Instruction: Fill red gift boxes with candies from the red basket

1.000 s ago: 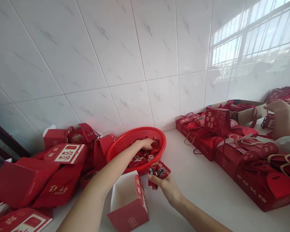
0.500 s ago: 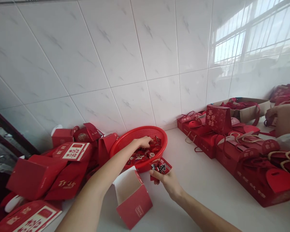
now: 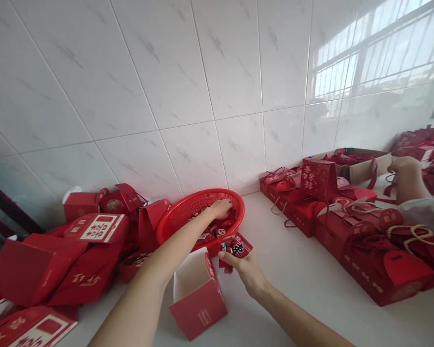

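My left hand (image 3: 221, 210) reaches into a red plastic basket (image 3: 166, 224) of small red-wrapped sweets (image 3: 219, 231). Its fingers curl down among the sweets, and their tips are hidden. Just outside the basket's front rim, my right hand (image 3: 246, 270) is closed on several wrapped sweets (image 3: 238, 248), the thumb pressed on top. The wrappers are red, with large black and white characters on one. Between my forearms, an open red gift box (image 3: 198, 301) stands tilted on the white table, its pale inside facing the basket.
Red gift boxes (image 3: 99, 229) lie heaped at the left. Closed red boxes with cord handles (image 3: 350, 250) stand in rows at the right. Behind them is a cardboard carton (image 3: 372, 166) of red ribbon-like pieces, with another person's hand (image 3: 407, 168) near it. A tiled wall (image 3: 188, 96) closes off the back.
My left hand has stayed in the basket, shifting slightly among the sweets. My right hand still holds its sweets close to the rim. The other person's hand has moved toward the back. The view has shifted slightly.
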A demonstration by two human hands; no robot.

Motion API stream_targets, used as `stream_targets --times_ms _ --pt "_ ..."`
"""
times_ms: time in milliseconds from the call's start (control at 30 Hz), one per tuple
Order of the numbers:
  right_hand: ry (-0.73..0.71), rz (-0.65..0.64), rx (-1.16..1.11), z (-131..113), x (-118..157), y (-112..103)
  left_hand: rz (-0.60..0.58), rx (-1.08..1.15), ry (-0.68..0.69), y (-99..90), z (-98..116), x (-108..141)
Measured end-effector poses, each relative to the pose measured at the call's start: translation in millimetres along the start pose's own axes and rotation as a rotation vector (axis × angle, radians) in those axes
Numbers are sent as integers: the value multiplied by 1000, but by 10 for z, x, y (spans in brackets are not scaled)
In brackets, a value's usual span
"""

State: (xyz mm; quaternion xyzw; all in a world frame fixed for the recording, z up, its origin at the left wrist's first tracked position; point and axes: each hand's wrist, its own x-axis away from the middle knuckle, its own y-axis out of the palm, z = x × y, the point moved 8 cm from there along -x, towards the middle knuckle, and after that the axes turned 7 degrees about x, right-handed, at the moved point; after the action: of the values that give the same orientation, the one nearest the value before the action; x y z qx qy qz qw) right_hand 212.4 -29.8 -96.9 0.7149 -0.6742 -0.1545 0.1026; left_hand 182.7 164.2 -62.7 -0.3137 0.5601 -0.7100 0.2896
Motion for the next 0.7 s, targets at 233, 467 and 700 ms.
stream_targets --times_ms 233,467,700 --pt "0 -2 -8 17 -9 7 -38 28 -29 83 -26 6" --pt "-9 -11 -1 -7 1 7 -38 152 30 -7 150 111" --pt "-18 -46 -66 -41 -7 7 163 343 134 -524 385 523"
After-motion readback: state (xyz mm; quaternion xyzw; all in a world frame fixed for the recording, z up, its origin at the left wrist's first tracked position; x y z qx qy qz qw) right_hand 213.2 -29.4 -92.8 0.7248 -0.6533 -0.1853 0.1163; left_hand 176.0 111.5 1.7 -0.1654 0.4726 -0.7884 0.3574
